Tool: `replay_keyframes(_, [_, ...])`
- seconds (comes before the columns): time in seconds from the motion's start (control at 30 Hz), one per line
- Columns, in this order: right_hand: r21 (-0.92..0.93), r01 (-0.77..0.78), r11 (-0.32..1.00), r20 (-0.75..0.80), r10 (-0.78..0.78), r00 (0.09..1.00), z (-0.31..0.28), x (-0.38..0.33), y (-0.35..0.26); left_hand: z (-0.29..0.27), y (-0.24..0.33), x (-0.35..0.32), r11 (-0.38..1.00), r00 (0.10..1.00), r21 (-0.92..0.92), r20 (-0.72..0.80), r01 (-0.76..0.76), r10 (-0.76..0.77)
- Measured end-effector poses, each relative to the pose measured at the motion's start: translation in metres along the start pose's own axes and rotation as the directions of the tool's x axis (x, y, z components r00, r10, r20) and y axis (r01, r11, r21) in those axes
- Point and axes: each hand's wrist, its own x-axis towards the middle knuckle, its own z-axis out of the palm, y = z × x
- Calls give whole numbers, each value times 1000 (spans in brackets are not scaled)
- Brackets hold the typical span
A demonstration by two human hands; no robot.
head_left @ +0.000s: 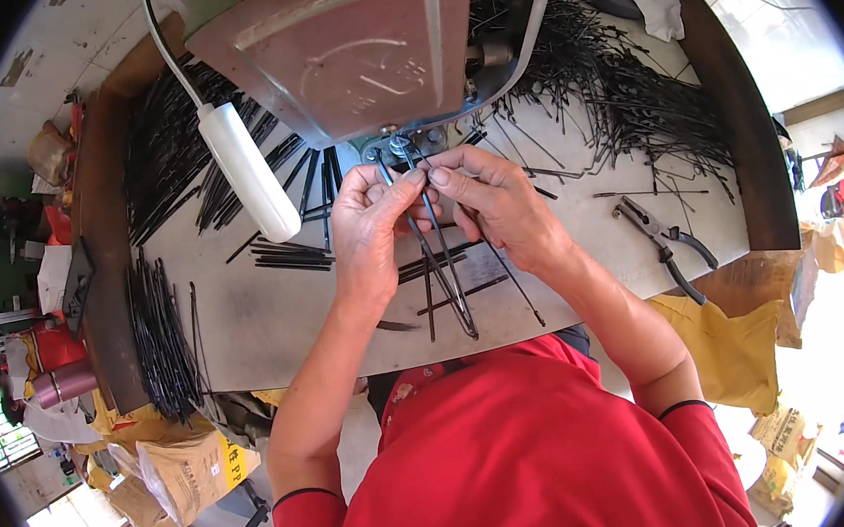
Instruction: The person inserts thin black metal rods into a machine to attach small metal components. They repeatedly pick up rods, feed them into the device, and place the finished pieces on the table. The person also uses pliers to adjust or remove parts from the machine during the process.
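My left hand (371,230) and my right hand (493,200) meet at the middle of the table (247,329), right under the head of a metal machine (363,48). Both pinch the upper ends of thin black wire rods (449,281) bent into a long V whose tip points toward me. The rod ends sit against a small round metal fitting (399,146) at the machine's base. Fingers hide the exact grip points.
A white handle (248,171) on a lever slants down left of my hands. Heaps of black rods lie at the left (162,331), back left (166,145) and back right (628,95). Pliers (663,242) lie to the right. Yellow sacks (740,346) and boxes surround the table.
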Motion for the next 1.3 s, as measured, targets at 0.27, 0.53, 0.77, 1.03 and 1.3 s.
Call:
replay_keyframes(0.27, [-39, -4, 999, 35, 5, 999, -6, 1, -4, 2, 6, 4, 998, 998, -53, 49, 41, -39])
replay_keyframes(0.53, [-78, 34, 996, 85, -27, 996, -9, 14, -15, 3, 6, 11, 997, 997, -20, 26, -75, 76])
replay_keyframes(0.77, [81, -16, 997, 87, 9, 996, -6, 21, -4, 2, 0, 14, 993, 998, -99, -7, -57, 57])
replay_keyframes(1.03, [-54, 49, 997, 25, -47, 999, 7, 17, -11, 0, 1, 16, 978, 1000, -206, 0, -1, 1])
replay_keyframes(1.3, [112, 21, 994, -12, -20, 1000, 9, 15, 10, -2, 8, 16, 993, 998, -111, -27, 45, -49])
